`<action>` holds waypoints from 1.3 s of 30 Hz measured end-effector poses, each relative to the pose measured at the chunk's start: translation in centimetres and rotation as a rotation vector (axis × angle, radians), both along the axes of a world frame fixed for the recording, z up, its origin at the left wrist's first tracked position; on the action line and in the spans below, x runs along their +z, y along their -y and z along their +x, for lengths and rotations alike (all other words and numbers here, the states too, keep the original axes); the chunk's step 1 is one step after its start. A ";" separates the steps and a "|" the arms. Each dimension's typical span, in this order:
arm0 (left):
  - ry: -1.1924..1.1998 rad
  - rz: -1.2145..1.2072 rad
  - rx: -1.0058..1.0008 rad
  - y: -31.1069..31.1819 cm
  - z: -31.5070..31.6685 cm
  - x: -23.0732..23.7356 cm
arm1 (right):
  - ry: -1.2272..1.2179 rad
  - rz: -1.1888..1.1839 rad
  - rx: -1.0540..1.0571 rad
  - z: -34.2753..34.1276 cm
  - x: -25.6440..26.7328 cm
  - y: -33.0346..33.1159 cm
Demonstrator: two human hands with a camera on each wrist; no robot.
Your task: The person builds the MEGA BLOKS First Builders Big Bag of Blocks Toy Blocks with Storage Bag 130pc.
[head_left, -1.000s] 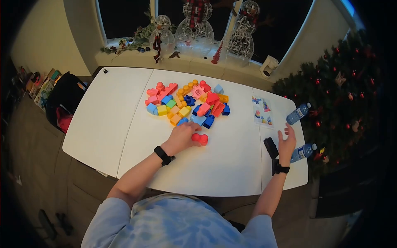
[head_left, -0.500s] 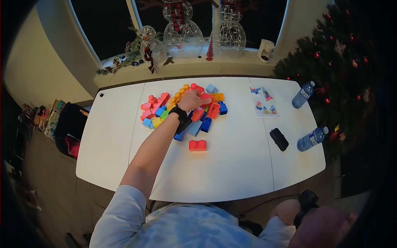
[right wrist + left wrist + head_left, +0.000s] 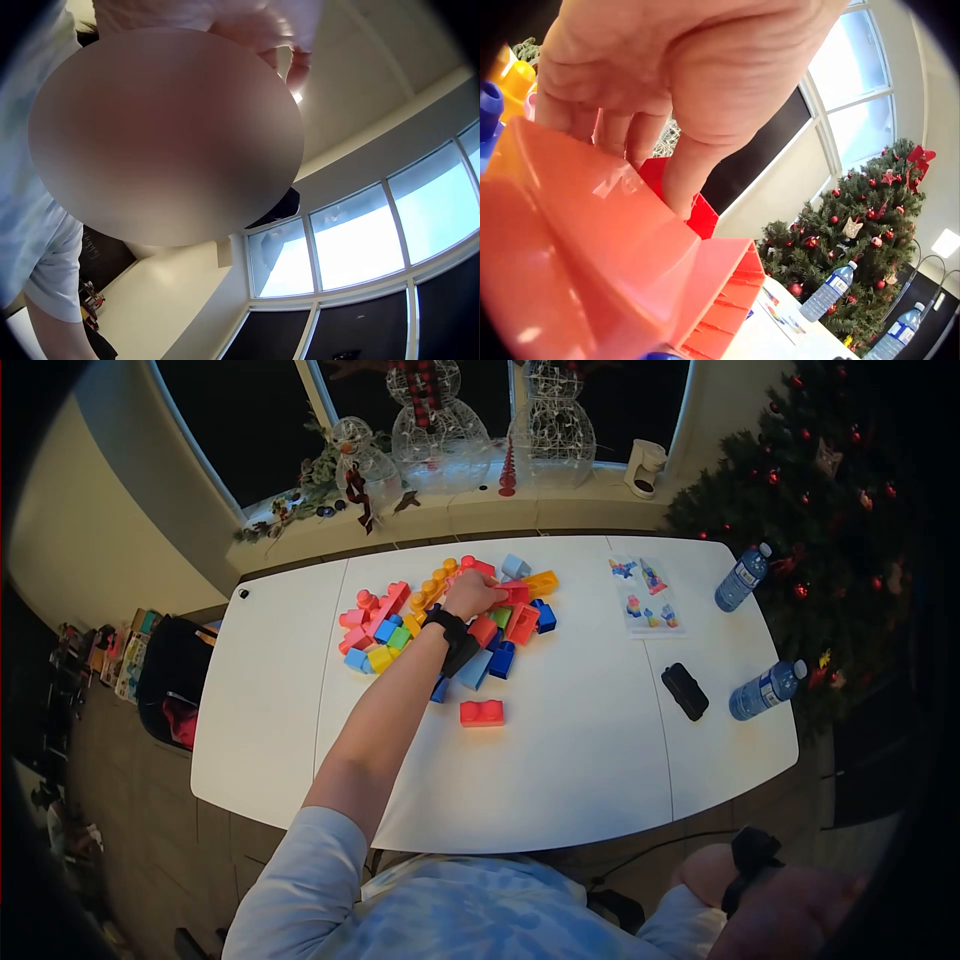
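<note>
Soft light is falling on the worktop [image 3: 560, 760], while dark vignetting is rimming the head view. Windows [image 3: 356, 247] are glaring white in both wrist views; highlights are gleaming on a coral block [image 3: 607, 225], a blurred oval [image 3: 165, 139] is covering much of the right one.

The head view looks forward and down from head height, spanning the white table [image 3: 560, 770], windows [image 3: 640, 410] at 12 o'clock, tree [image 3: 800, 510] at 2. Tilted, the left wrist view sits close under the left hand [image 3: 697, 67], a red block [image 3: 592, 247] large at 8; both views share the tree and 2 bottles [image 3: 742, 576]. The right wrist view faces upward, right hand [image 3: 255, 19] near at 12, shirt [image 3: 22, 157] at 9.
</note>
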State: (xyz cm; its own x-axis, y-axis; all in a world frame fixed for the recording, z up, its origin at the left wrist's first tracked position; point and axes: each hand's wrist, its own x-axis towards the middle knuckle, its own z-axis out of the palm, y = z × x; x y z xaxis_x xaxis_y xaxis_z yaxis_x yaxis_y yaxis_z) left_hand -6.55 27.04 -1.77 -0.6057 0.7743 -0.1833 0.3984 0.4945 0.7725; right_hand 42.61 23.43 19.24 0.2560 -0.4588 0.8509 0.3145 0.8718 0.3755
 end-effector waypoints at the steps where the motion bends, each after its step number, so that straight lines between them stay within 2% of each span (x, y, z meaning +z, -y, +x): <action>1: 0.004 0.000 -0.002 0.0 0.0 -0.2 | -0.051 -0.016 -0.014 0.4 -0.1 -0.2; 3: -0.215 0.079 -0.003 0.4 -0.6 -0.3 | -0.096 -0.024 -0.027 0.8 -0.1 0.0; 5: -0.230 0.114 0.043 1.7 0.2 2.3 | 0.337 -0.091 -0.143 0.4 0.2 0.5; 7: -0.242 0.142 0.097 4.2 1.1 4.9 | 0.377 -0.049 -0.021 -0.8 0.5 0.8; 9: -0.057 0.349 0.023 7.7 1.5 6.7 | 0.347 0.012 0.081 -1.9 0.5 1.0; 11: 0.070 0.391 -0.012 11.6 2.3 7.5 | 0.360 0.051 0.142 -2.4 0.5 1.1; 15: 0.368 0.356 0.011 18.9 4.9 7.5 | 0.404 0.108 0.250 -3.2 0.6 1.4; 18: 0.480 0.329 -0.044 23.1 5.8 5.1 | 0.452 0.131 0.300 -3.0 0.5 1.7; 22: 0.477 0.372 -0.068 25.6 7.8 2.0 | 0.679 -0.523 0.032 -0.6 -1.7 0.9; 23: 0.406 0.355 -0.064 25.8 7.9 0.9 | 0.690 -0.511 0.289 -5.4 -1.6 -0.5; 24: 0.336 0.338 -0.059 25.9 7.9 0.2 | 0.603 -0.622 0.474 -9.0 -2.2 -1.3; 25: 0.340 0.350 -0.057 25.9 7.8 0.0 | 0.655 -0.590 0.419 -11.1 -4.4 -3.7; 26: 0.285 0.322 -0.089 26.1 7.7 -0.2 | 0.822 -0.758 0.249 -12.6 -4.7 -3.6; 28: 0.230 0.307 -0.122 26.2 7.5 -0.7 | 1.154 -1.009 0.252 -15.6 -6.6 -3.5; 30: 0.205 0.375 -0.125 26.4 7.4 -1.2 | 1.516 -1.162 0.310 -18.4 -9.9 -3.4; 32: 0.167 0.399 -0.128 26.6 7.8 -0.4 | 1.620 -1.063 0.403 -20.2 -13.9 -2.5; 34: 0.132 0.414 -0.123 27.1 7.8 -0.3 | 1.622 -0.977 0.349 -21.7 -16.7 -1.6; 35: 0.040 0.411 -0.145 27.4 7.6 -0.6 | 1.614 -0.901 0.302 -22.3 -17.6 -1.1; 39: -0.201 0.326 -0.175 28.4 7.4 -0.5 | 1.670 -0.973 0.250 -23.6 -18.8 -0.5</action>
